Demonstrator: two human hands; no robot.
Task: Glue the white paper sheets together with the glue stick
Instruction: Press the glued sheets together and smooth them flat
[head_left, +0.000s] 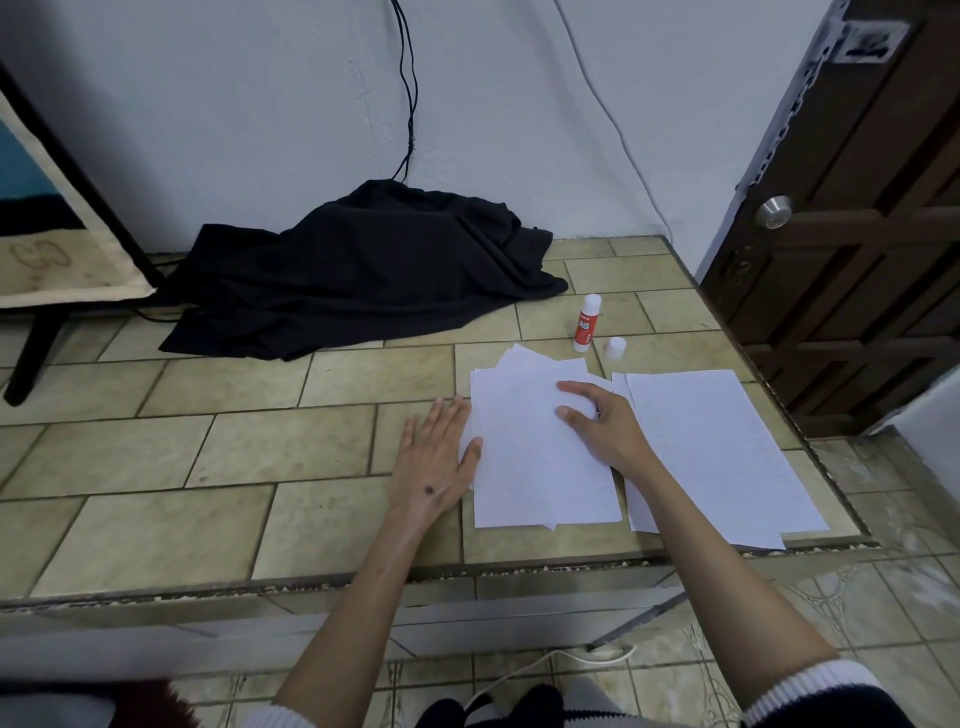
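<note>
Both hands are lying flat, grip released: left hand (434, 457) is touching the paper stack (540, 467)'s edge on the worktop (208, 457), right hand (602, 421) is covering its middle (lower sheets mostly hidden). Glue stick (587, 323) is standing uncapped behind, label unreadable.

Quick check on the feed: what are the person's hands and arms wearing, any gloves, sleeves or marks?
No gloves: left hand and right hand are bare, forearms uncovered. Sleeves are pushed up to white ribbed cuffs on a dark garment. The left hand has a small dark spot on its back.
</note>
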